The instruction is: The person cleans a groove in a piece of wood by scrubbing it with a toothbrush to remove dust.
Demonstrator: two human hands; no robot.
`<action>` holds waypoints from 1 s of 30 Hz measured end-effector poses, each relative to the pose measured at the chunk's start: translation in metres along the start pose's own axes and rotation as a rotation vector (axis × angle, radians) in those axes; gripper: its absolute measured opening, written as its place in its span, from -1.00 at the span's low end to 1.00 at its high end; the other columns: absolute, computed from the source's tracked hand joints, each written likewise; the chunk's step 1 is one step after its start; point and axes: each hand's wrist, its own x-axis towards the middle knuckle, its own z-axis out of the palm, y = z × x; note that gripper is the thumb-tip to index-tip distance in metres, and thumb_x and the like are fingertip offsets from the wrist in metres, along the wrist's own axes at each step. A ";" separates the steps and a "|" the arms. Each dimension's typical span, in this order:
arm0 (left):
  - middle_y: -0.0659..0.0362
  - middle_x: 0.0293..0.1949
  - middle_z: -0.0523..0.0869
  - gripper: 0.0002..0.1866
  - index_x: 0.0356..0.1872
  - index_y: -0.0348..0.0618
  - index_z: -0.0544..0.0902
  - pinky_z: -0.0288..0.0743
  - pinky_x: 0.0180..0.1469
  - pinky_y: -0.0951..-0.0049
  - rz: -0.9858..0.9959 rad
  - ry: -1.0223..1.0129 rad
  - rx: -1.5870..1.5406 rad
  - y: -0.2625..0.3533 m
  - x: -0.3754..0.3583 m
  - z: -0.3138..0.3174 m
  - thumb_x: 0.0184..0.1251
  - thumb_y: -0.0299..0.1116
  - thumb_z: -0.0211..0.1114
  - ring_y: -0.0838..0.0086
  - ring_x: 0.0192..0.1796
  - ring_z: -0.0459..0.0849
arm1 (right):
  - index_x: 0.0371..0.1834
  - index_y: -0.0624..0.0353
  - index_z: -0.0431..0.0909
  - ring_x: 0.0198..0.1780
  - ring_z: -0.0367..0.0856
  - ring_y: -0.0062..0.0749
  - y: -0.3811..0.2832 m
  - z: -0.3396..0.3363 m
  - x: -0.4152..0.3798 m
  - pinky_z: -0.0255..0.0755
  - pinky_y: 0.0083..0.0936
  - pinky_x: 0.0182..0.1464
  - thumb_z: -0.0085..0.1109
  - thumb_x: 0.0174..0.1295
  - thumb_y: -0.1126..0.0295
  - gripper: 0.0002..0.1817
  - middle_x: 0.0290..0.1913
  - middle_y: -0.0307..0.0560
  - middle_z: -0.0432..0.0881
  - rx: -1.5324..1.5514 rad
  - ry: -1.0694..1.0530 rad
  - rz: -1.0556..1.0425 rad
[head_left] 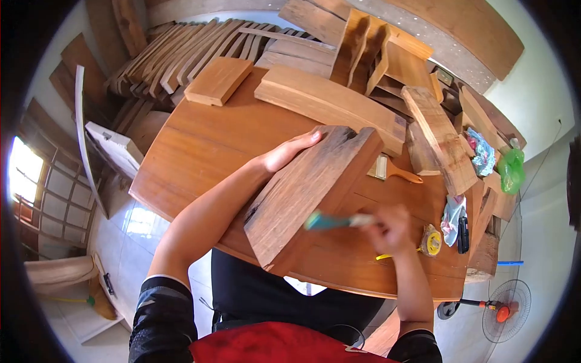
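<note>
A thick, rough-grained wood block stands tilted over the near part of the table, a dark crack along its top edge. My left hand grips its upper left edge, the thumb lying on the broad face. In my right hand, closed and smeared by motion, is a slim teal-and-white brush. Its teal end is at the block's narrow side; blur hides whether they touch. Behind the block lies a flat paintbrush with an orange handle. A yellow tape measure sits right of my right hand.
On the brown table are a short board, a long beam and a leaning plank. A black object, cloths and a green plastic bag line the right side. A fan stands beyond.
</note>
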 end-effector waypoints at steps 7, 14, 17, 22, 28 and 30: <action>0.07 0.48 0.44 -0.12 0.59 -0.10 0.25 0.29 0.46 0.24 0.014 0.005 0.037 -0.002 0.003 -0.001 0.48 0.32 0.09 0.34 0.42 0.46 | -0.37 0.15 0.68 -0.67 0.48 -0.34 -0.018 0.016 0.004 0.27 -0.42 -0.60 0.42 0.20 0.27 -0.81 -0.63 -0.17 0.50 0.098 -0.114 -0.136; 0.03 0.40 0.53 -0.16 0.54 -0.16 0.33 0.33 0.44 0.24 -0.002 0.061 -0.065 -0.007 0.001 -0.006 0.49 0.30 0.10 0.32 0.35 0.54 | -0.34 0.07 0.72 -0.60 0.55 -0.35 0.016 0.002 -0.010 0.22 -0.41 -0.58 0.49 0.13 0.19 -0.78 -0.61 -0.18 0.53 -0.024 0.120 0.053; 0.03 0.49 0.45 -0.16 0.58 -0.18 0.27 0.23 0.53 0.23 0.054 0.051 -0.019 -0.003 -0.003 -0.005 0.53 0.27 0.05 0.28 0.47 0.45 | -0.36 0.04 0.72 -0.61 0.55 -0.33 -0.009 0.021 -0.010 0.12 -0.37 -0.59 0.50 0.15 0.12 -0.75 -0.61 -0.20 0.55 0.086 -0.135 -0.157; -0.05 0.39 0.53 -0.13 0.55 -0.20 0.28 0.41 0.43 0.20 0.069 0.077 -0.124 -0.010 -0.002 -0.025 0.54 0.35 -0.07 0.22 0.38 0.55 | -0.39 -0.04 0.70 -0.60 0.56 -0.30 0.018 0.002 -0.006 0.15 -0.37 -0.59 0.48 0.18 0.13 -0.80 -0.57 -0.17 0.60 0.163 0.082 0.185; -0.02 0.30 0.60 -0.16 0.50 -0.21 0.33 0.48 0.33 0.25 0.092 0.193 -0.026 -0.004 -0.002 -0.014 0.54 0.33 -0.05 0.31 0.28 0.61 | -0.39 0.08 0.70 -0.63 0.51 -0.23 0.008 0.011 -0.009 0.26 -0.40 -0.56 0.44 0.22 0.23 -0.80 -0.59 -0.07 0.55 0.285 -0.127 -0.038; -0.01 0.28 0.61 -0.21 0.49 -0.22 0.34 0.50 0.31 0.26 0.114 0.265 -0.001 -0.006 -0.002 -0.015 0.57 0.27 -0.01 0.33 0.26 0.63 | -0.41 0.12 0.69 -0.62 0.50 -0.20 0.009 0.011 -0.009 0.26 -0.39 -0.55 0.45 0.21 0.24 -0.79 -0.60 -0.04 0.54 0.286 -0.083 0.025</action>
